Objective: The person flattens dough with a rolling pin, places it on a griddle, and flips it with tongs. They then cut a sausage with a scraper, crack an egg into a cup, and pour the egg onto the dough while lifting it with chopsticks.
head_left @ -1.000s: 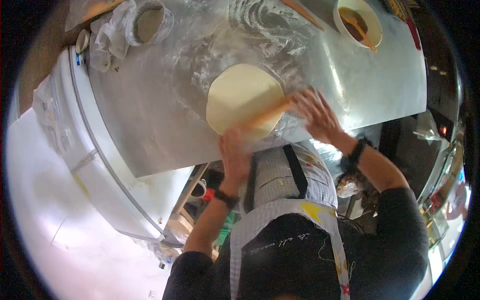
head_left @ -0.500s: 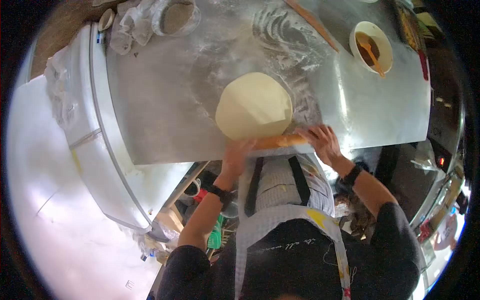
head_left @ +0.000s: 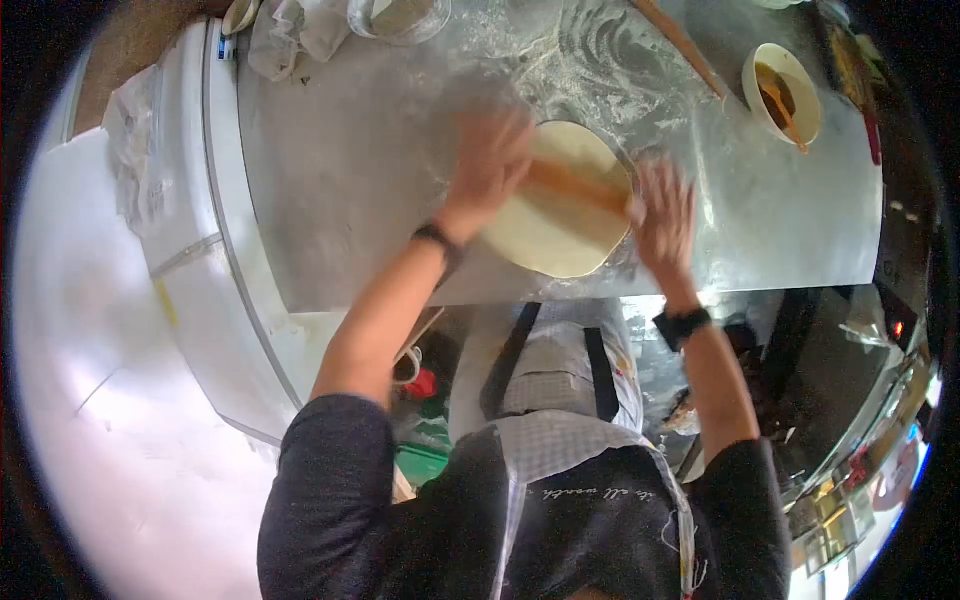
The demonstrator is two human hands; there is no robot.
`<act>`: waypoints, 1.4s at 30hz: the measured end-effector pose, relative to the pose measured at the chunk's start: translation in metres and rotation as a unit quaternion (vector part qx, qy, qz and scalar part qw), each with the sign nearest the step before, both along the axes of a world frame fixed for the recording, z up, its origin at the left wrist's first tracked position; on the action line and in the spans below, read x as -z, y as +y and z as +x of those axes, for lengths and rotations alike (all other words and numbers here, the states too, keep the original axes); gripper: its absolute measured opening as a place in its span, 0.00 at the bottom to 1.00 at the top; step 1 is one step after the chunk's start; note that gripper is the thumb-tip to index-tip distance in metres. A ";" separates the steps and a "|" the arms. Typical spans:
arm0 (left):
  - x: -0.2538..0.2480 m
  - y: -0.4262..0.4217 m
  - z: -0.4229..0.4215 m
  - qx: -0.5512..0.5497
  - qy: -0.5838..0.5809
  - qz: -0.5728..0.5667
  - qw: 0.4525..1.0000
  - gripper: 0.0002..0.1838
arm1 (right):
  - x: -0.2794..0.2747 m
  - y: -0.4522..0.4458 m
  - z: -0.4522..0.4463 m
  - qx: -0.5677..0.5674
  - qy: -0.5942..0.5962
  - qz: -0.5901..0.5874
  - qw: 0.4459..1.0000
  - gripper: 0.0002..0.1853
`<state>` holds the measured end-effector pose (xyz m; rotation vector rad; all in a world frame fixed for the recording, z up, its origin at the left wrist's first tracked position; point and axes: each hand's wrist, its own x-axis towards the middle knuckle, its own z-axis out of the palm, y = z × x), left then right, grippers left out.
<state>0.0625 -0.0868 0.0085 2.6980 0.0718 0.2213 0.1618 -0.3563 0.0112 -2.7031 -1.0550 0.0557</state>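
A round sheet of pale dough lies on the metal table. Across its upper part is a wooden rolling pin, blurred and slightly tilted. At the pin's left end is my left hand, blurred, its fingers stretched forward and open. My right hand rests its palm against the right end, with the fingers open and pointing away from me. Both hands touch the pin without wrapping round it.
White flour smears the metal table beyond the dough. A thin wooden stick lies at the back. At the right stands a white bowl with brown contents and a spoon. Plastic bags and a clear container are back left.
The rolling pin and both hands have moved from the dough's near edge forward over its upper part. My fingers, bent around the pin before, now stretch out. The view has shifted.
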 end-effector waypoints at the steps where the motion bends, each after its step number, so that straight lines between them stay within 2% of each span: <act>1: 0.001 -0.001 -0.037 0.039 0.013 -0.028 0.999 0.26 | -0.006 -0.014 -0.041 -0.013 0.052 -0.025 0.998 0.29; 3: -0.011 -0.005 -0.107 0.064 0.111 -0.040 0.991 0.28 | -0.038 -0.030 -0.123 -0.023 0.138 -0.069 0.988 0.30; 5: -0.027 0.005 -0.122 0.097 0.125 -0.050 0.986 0.28 | -0.045 -0.026 -0.153 -0.029 0.165 -0.068 0.984 0.31; 7: -0.032 0.009 -0.110 0.136 0.144 -0.064 0.978 0.28 | -0.045 -0.019 -0.167 0.085 0.195 -0.032 0.977 0.31; 8: -0.028 0.010 -0.084 0.145 0.124 -0.045 0.981 0.29 | -0.038 -0.012 -0.156 0.124 0.140 -0.045 0.981 0.31; 10: -0.019 0.014 -0.049 0.169 0.102 -0.029 0.980 0.29 | -0.036 0.007 -0.129 0.182 0.049 0.005 0.982 0.31; 12: -0.017 0.013 -0.033 0.169 0.083 -0.082 0.979 0.31 | -0.032 0.003 -0.145 0.202 0.058 -0.005 0.978 0.30; 13: -0.017 0.012 -0.047 0.164 0.057 -0.057 0.983 0.26 | -0.024 0.004 -0.148 0.210 0.061 -0.006 0.976 0.29; 14: -0.013 0.019 -0.061 0.173 0.052 -0.055 0.982 0.26 | -0.021 0.004 -0.171 0.212 0.018 -0.010 0.977 0.26; 17: -0.007 0.039 -0.079 0.200 0.033 -0.098 0.974 0.16 | -0.028 0.016 -0.226 0.234 0.096 0.013 0.967 0.26; 18: -0.007 0.043 -0.071 0.202 0.035 -0.094 0.974 0.16 | -0.032 0.024 -0.233 0.258 0.112 0.021 0.960 0.26; 20: -0.001 0.053 -0.037 0.300 0.056 -0.088 0.948 0.19 | -0.023 0.030 -0.233 0.292 0.153 0.023 0.944 0.26; 22: -0.006 0.024 0.016 0.345 0.004 -0.024 0.938 0.22 | -0.012 0.037 -0.212 0.359 0.021 -0.019 0.933 0.26; 24: -0.004 -0.003 0.064 0.357 -0.027 0.001 0.934 0.26 | -0.012 0.021 -0.174 0.381 0.000 0.003 0.925 0.26; 26: -0.003 -0.028 0.113 0.305 -0.110 -0.008 0.946 0.26 | -0.008 -0.001 -0.134 0.403 -0.038 0.024 0.914 0.25; 29: -0.003 -0.044 0.133 0.275 -0.131 -0.032 0.952 0.25 | -0.010 -0.008 -0.117 0.381 -0.039 0.042 0.923 0.25; 30: -0.003 -0.041 0.126 0.277 -0.133 -0.034 0.951 0.25 | -0.014 -0.003 -0.128 0.337 -0.021 0.026 0.941 0.24; 33: -0.013 -0.011 0.051 0.346 -0.038 -0.058 0.936 0.25 | -0.022 0.011 -0.184 0.250 0.035 -0.036 0.967 0.24; 35: 0.001 0.023 -0.005 0.419 0.026 -0.027 0.907 0.25 | -0.027 0.023 -0.210 0.270 0.053 0.039 0.961 0.24; 37: 0.006 0.048 -0.010 0.461 0.068 0.003 0.885 0.25 | -0.036 0.029 -0.219 0.287 0.099 0.018 0.953 0.26; 39: 0.013 0.068 0.005 0.451 0.137 -0.124 0.873 0.24 | -0.035 0.037 -0.222 0.289 0.129 0.004 0.949 0.27; 41: 0.009 0.045 0.050 0.455 0.039 0.049 0.888 0.25 | -0.020 0.050 -0.203 0.349 0.057 0.000 0.935 0.27; 42: 0.002 0.026 0.071 0.438 0.015 0.045 0.898 0.26 | -0.018 0.051 -0.187 0.374 0.039 -0.006 0.927 0.27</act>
